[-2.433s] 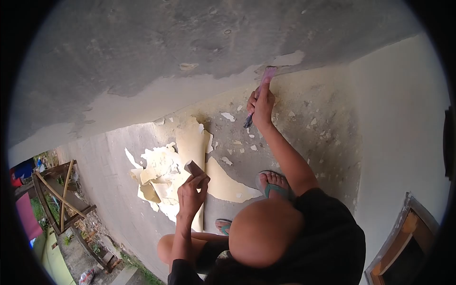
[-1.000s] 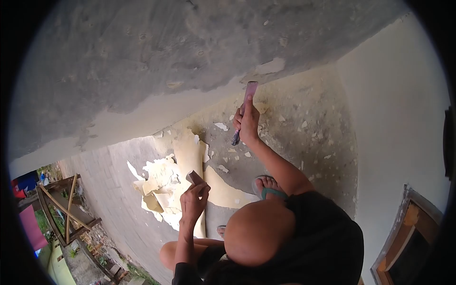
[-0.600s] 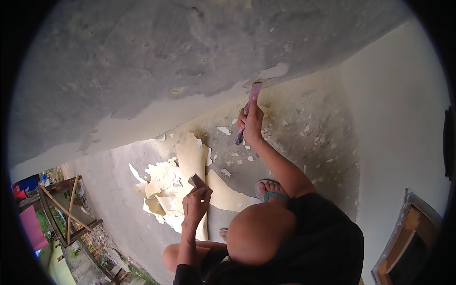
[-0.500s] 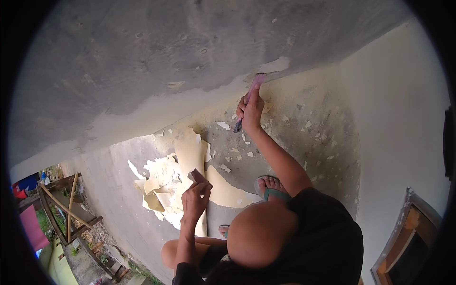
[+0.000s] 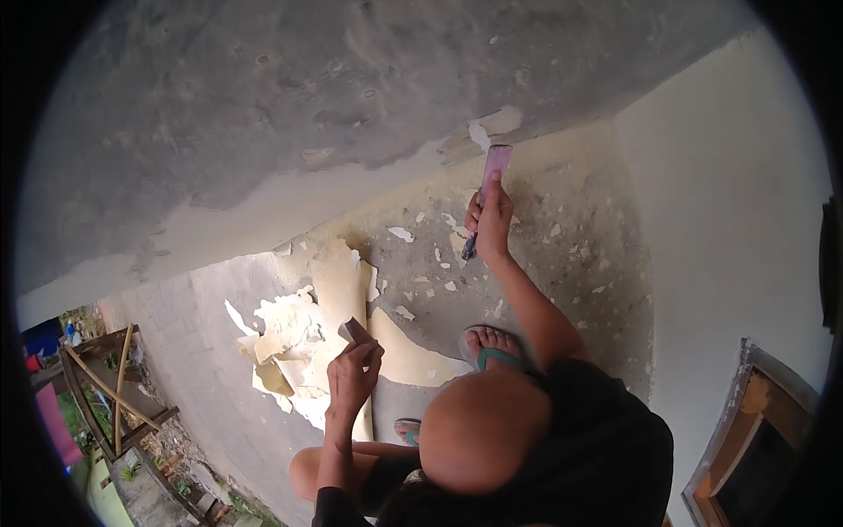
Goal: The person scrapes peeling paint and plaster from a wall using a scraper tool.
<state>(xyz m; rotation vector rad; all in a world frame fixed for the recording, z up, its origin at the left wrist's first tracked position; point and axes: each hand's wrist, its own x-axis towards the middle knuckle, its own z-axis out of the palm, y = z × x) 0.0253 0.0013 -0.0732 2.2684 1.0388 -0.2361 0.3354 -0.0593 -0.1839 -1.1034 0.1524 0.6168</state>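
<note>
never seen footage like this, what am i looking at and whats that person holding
There is no machine here: the view comes from one camera worn on the person's head, looking down over their knees. Their right hand grips a scraper with a flat, purplish blade, near a patchy grey wall. Their left hand holds a small brownish piece; I cannot tell what it is. On the floor lie large cream sheets and small pale flakes, probably peeled paint.

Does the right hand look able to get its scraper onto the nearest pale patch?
Probably yes: the right hand holds the scraper with its blade close to the patch, nothing visibly blocking.
</note>
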